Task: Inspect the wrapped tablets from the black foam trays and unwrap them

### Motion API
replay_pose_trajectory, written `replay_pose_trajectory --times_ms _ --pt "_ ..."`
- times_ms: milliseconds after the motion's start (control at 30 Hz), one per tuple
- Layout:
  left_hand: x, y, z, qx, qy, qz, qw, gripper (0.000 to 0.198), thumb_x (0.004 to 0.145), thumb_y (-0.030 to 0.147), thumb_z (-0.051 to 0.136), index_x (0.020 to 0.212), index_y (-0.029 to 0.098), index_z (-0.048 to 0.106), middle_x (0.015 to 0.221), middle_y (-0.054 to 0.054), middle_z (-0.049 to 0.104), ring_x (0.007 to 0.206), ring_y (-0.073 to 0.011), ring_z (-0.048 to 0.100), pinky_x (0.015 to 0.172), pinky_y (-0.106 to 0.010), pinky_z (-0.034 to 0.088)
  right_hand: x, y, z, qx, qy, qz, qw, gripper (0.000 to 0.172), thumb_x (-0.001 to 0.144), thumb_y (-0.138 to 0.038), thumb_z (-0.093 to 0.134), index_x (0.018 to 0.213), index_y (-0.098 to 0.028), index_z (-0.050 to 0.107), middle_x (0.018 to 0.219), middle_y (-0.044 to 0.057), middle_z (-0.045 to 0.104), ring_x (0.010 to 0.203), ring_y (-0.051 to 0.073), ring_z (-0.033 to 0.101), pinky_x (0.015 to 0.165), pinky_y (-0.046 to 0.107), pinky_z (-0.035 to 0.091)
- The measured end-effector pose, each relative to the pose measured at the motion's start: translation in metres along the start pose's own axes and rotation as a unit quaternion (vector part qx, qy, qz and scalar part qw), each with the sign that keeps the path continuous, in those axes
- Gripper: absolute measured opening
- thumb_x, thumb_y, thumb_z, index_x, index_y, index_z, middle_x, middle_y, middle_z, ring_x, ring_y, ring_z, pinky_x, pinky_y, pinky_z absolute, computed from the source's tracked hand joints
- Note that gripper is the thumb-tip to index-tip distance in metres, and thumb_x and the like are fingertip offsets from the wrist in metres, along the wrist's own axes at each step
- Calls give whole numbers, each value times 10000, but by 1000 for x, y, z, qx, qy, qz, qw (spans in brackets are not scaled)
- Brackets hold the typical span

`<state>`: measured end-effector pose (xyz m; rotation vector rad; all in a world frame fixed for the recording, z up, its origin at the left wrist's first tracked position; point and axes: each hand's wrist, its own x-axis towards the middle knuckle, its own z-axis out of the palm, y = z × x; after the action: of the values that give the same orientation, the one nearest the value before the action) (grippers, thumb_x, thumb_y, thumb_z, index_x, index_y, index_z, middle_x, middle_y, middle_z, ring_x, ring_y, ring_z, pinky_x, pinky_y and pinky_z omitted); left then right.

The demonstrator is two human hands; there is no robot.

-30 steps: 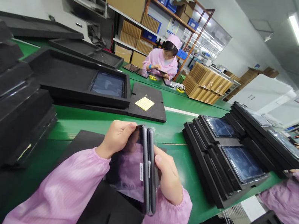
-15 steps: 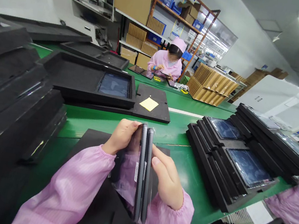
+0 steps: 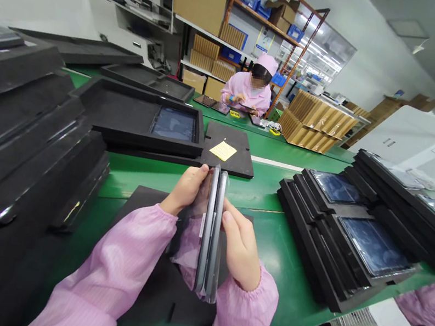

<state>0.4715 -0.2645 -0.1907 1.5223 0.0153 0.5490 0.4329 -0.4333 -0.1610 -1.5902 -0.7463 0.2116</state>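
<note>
Two tablets (image 3: 208, 234) stand on edge, face to face, between my hands above the bench. They have grey rims, clear plastic film and a small white label on the left one. My left hand (image 3: 188, 187) grips the upper left side, thumb at the top edge. My right hand (image 3: 243, 244) presses the right side, its fingers partly hidden behind the tablets. Beneath them a black foam sheet (image 3: 148, 201) lies on the green bench (image 3: 266, 193).
Stacked black foam trays rise at the left (image 3: 6, 150) and right (image 3: 315, 224), the right ones holding film-covered tablets. Ahead lie an open foam tray (image 3: 125, 114) and a black board (image 3: 238, 163) with a yellow note (image 3: 223, 150). A co-worker (image 3: 249, 87) sits across the bench.
The paired tablets have turned slightly more edge-on and upright, their lower end lifting a little. Both hands still hold them. The whole view has shifted slightly.
</note>
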Motion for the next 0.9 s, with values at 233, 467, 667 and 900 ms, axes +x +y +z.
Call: replay_pose_trajectory --times_ms 233,467,667,900 --pt "-1 -8 -4 4 -14 12 1000 746 677 943 415 453 232 397 384 4 422 383 -127 394 395 -302 283 -1 0 1 2 -1 -3 1000 451 1013 -428 436 1358 -222 641 951 42 766 801 226 678 857 372 565" --pt "-2 -9 -5 -4 -14 8 1000 742 672 937 436 457 227 415 389 -4 444 383 -133 416 391 -298 302 -1 -2 2 7 0 1 1000 447 1006 -431 447 1337 -218 658 932 37 764 785 219 675 811 353 577" --pt "-4 2 -1 4 1 5 1000 766 596 983 434 433 239 349 376 30 349 367 -99 295 380 -294 239 0 -3 0 22 -9 2 1000 417 1002 -359 443 1318 -211 671 996 41 778 833 222 703 823 355 580" --pt "-5 7 4 12 9 31 999 771 605 973 447 420 235 325 401 48 276 398 -79 203 369 -280 185 2 -6 -8 40 -10 -1 999 351 978 -404 512 1189 -255 751 1197 35 747 1141 272 672 1065 422 490"
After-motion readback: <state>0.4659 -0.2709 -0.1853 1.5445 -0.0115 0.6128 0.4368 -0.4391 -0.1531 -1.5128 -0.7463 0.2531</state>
